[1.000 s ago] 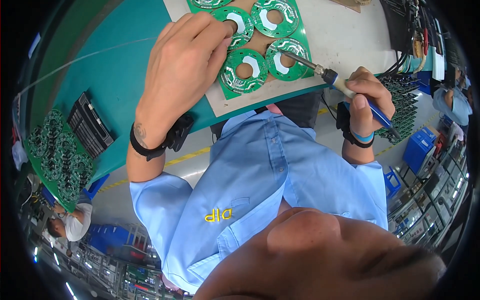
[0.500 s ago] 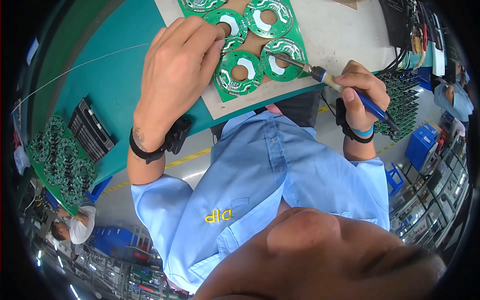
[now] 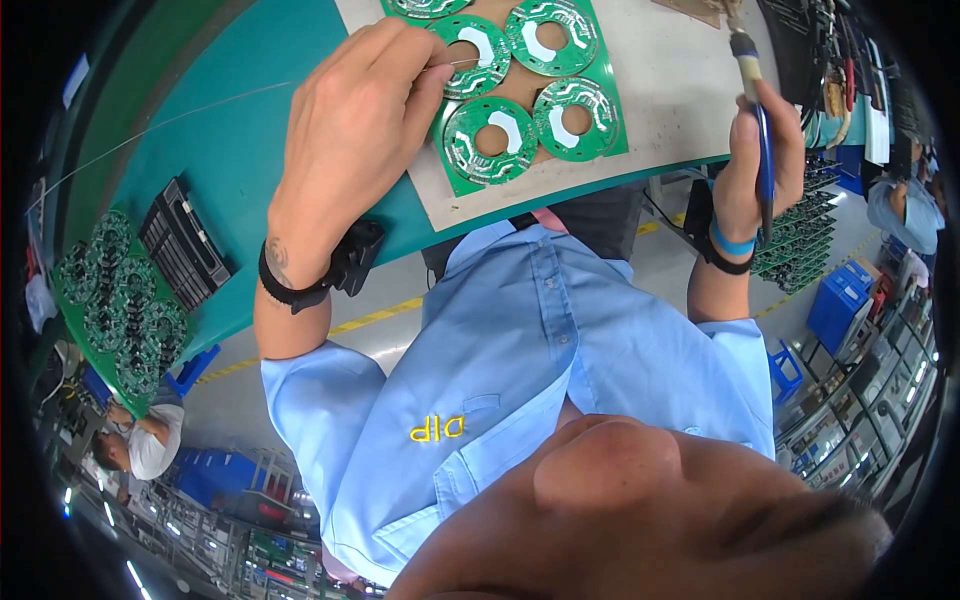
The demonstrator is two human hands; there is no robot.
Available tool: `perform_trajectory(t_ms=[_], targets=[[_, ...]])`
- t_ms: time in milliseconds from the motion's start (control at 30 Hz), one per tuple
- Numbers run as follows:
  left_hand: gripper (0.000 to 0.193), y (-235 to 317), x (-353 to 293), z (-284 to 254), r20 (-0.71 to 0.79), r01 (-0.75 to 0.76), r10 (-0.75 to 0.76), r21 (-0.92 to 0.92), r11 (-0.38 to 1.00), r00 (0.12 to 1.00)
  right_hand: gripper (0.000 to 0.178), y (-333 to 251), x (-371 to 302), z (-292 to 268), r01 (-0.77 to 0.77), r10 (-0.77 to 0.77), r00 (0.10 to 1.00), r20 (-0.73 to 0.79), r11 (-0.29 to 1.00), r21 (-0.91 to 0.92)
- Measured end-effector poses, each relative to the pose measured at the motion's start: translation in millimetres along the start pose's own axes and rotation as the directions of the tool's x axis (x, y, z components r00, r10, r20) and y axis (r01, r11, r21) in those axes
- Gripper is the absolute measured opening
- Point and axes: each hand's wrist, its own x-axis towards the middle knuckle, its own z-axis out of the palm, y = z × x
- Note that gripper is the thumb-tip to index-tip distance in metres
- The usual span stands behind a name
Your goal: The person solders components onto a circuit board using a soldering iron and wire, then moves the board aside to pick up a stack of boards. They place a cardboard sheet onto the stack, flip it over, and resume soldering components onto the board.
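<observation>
Left hand (image 3: 355,125): thumb and forefinger pinched together on a thin wire (image 3: 464,62), its end showing over the central hole of the upper-left round board (image 3: 485,75).
Right hand (image 3: 742,175): fingers closed around a soldering iron (image 3: 766,150) with a blue handle; held to the right of the boards, well apart from them, metal end upward; tip cut off by the upper edge of view.
Round boards: four in fuller view, green, each with a central hole and white patch, set in one green panel; a fifth is cut off at the upper edge.
Support: panel lies on a pale sheet (image 3: 690,110) on the green worktop (image 3: 225,110).
Strand: a fine line (image 3: 200,115) runs from far left toward the left hand; cannot tell whether it joins the wire.
Left side: black slotted tray (image 3: 185,245); beside it, a green panel crowded with components (image 3: 120,310).
Right side: stacked boards (image 3: 800,235) beyond the right wrist.
</observation>
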Motion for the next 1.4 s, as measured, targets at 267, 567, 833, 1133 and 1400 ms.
perform_trajectory(t_ms=[267,567,833,1133,1400], targets=[[0.009,-6.4,0.6,6.6,-0.028,-0.081,0.08,-0.031,0.996,0.996,0.021,-30.8,-7.1,-2.9,-0.008,-0.156,0.91,0.385,0.919,0.393],[0.009,-3.9,2.4,11.9,-0.047,-0.097,0.095,-0.046,0.994,0.994,0.028,-34.0,-12.3,12.8,-0.025,-0.115,0.885,0.452,0.956,0.293],[0.009,-4.7,2.9,13.7,-0.041,-0.102,0.1,-0.048,0.994,0.994,0.025,-32.2,-11.7,15.2,-0.013,-0.139,0.868,0.476,0.953,0.302],[0.01,-5.0,4.1,16.7,-0.042,-0.104,0.102,-0.058,0.993,0.994,0.022,-31.6,-11.8,14.8,0.011,-0.159,0.86,0.485,0.956,0.293],[0.011,-4.3,5.2,21.8,-0.069,-0.131,0.126,-0.086,0.988,0.99,0.021,-31.4,-14.1,13.5,0.047,-0.187,0.852,0.488,0.957,0.285]])
